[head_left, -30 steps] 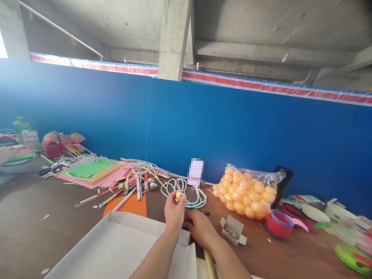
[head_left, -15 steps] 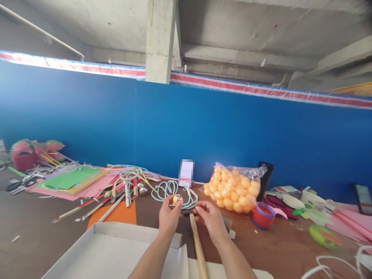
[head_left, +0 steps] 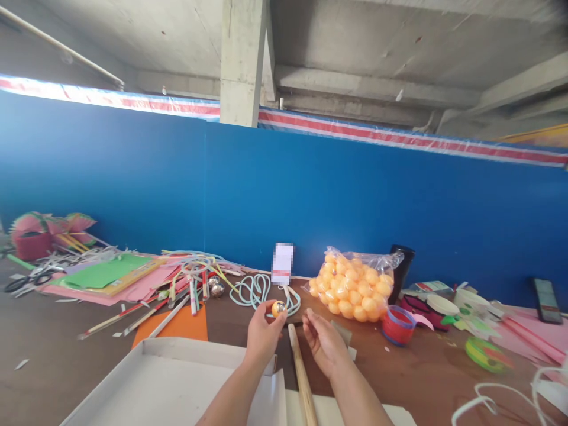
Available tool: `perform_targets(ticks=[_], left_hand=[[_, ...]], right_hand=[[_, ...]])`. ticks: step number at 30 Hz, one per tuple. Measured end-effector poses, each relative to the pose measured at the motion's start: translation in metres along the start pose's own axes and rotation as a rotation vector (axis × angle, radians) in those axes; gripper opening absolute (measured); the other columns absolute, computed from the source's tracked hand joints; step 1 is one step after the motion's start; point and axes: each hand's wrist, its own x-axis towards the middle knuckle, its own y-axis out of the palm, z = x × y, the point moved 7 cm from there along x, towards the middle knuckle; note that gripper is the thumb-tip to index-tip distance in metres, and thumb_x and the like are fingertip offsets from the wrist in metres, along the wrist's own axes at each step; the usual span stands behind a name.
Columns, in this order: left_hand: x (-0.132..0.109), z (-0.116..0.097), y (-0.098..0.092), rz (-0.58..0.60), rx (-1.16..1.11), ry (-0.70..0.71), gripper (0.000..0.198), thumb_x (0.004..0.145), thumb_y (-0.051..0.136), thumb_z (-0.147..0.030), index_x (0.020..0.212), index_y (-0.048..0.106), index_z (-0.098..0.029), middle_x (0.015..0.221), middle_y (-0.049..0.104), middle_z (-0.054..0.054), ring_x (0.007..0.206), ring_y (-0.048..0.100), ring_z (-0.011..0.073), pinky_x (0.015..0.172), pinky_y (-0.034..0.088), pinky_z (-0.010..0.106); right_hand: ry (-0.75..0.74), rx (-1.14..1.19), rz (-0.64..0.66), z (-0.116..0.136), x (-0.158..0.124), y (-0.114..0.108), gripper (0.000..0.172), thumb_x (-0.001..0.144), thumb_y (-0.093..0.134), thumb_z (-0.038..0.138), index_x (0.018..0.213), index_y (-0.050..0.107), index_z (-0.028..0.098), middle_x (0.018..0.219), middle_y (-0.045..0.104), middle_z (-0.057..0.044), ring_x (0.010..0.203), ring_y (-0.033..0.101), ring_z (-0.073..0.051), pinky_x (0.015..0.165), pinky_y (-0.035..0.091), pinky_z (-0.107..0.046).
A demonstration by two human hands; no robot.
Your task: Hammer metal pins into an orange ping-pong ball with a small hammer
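My left hand pinches a small orange ball with a shiny metal piece on it, held just above the brown table. My right hand hovers beside it, fingers loosely apart and holding nothing. A wooden stick lies on the table between my two forearms. A clear plastic bag of orange balls sits a little beyond my right hand. A mint skipping rope lies coiled just behind the held ball.
A white cardboard box lid lies at the near edge under my left arm. Coloured paper, sticks and scissors clutter the left. A red tape roll, a phone and craft scraps lie right. A blue wall backs the table.
My right hand let go of the small thing it touched and opened, drawing slightly back. The ball in my left hand shifted a little right. The camera panned right over the second.
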Motion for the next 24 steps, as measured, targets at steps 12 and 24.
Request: perform_targets(ticks=[12,24], left_hand=[[-0.002,-0.003,0.000,0.005,0.015,-0.012,0.032,0.067,0.062,-0.033,0.096,0.056,-0.019,0.087,0.064,0.005,0.064,0.059,0.0138,0.048,0.049,0.022],[0.001,-0.002,0.006,0.106,-0.138,0.021,0.036,0.066,0.065,-0.027,0.099,0.056,-0.018,0.092,0.063,0.006,0.066,0.060,0.0129,0.057,0.052,0.025]], right_hand=[[0.095,-0.046,0.056,-0.013,-0.004,0.003,0.013,0.065,0.075,0.018,0.073,0.067,0.012,0.074,0.070,-0.005,0.067,0.066,-0.011,0.058,0.056,-0.013],[0.084,-0.158,0.175,-0.008,-0.015,0.021,0.019,0.069,0.064,0.009,0.088,0.061,0.008,0.092,0.070,-0.014,0.090,0.066,-0.020,0.070,0.056,-0.021]])
